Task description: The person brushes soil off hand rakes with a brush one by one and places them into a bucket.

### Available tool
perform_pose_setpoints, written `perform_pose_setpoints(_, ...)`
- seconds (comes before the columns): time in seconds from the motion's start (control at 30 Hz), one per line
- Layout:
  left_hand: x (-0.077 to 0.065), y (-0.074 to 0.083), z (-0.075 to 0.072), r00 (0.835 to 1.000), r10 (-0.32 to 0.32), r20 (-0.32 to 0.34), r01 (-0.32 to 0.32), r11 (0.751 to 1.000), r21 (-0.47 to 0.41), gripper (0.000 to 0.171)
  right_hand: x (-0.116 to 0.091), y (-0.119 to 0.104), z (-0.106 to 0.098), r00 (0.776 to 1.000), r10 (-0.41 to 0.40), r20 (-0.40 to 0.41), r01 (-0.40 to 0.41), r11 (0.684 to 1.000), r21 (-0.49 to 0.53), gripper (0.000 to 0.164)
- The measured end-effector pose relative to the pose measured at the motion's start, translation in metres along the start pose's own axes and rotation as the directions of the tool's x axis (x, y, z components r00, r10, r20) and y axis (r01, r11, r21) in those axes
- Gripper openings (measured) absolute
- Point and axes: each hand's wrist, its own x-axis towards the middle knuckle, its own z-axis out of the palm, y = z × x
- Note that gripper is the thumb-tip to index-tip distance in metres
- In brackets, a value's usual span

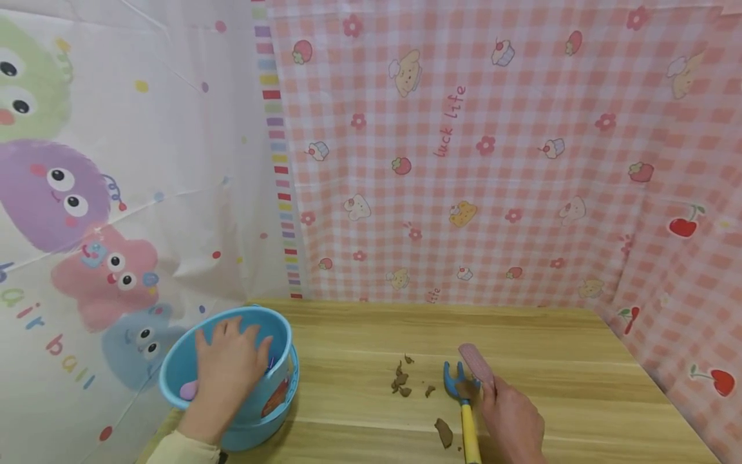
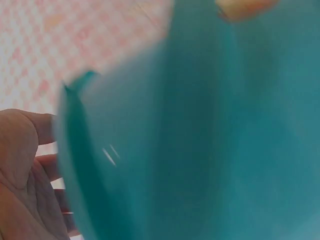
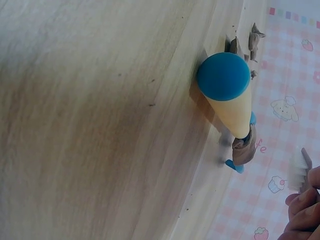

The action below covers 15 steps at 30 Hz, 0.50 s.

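Note:
My left hand [image 1: 228,361] reaches over the mouth of a light-blue bucket [image 1: 246,428], its fingers spread and nothing gripped in them. In the left wrist view, the fingers lie beside the blurred blue wall of the bucket [image 2: 195,150]. My right hand [image 1: 513,419] grips a small pink brush [image 1: 476,365] by one end; pale bristles show in the right wrist view. Just left of that hand lies a toy hand fork [image 1: 469,432] with blue prongs and a yellow handle. A brown clump [image 3: 244,147] sits on its prongs, and the brush's free end is close above them.
Brown crumbs and dry bits [image 1: 401,380] are scattered left of the fork, with a larger brown flake [image 1: 444,433] nearer the front. A lilac thing [image 1: 189,389] shows inside the bucket. Behind the wooden tabletop [image 1: 348,335] hangs a pink checked cloth [image 1: 522,180].

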Motion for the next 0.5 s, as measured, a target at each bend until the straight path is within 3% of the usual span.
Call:
perform_pose_setpoints(0.3,-0.004,0.055,0.015,0.992,0.125,-0.020,-0.124,0.992,0.009,0.034,0.001,0.000,-0.002,1.000,0.020,0.012,-0.020,1.000,-0.006,0.035)
perform_pose_setpoints(0.5,-0.010,0.079,0.036,0.961,0.255,-0.109,-0.251,0.967,0.049,0.030,0.002,0.001,-0.003,1.000,0.010,0.012,-0.010,1.000,-0.016,0.037)
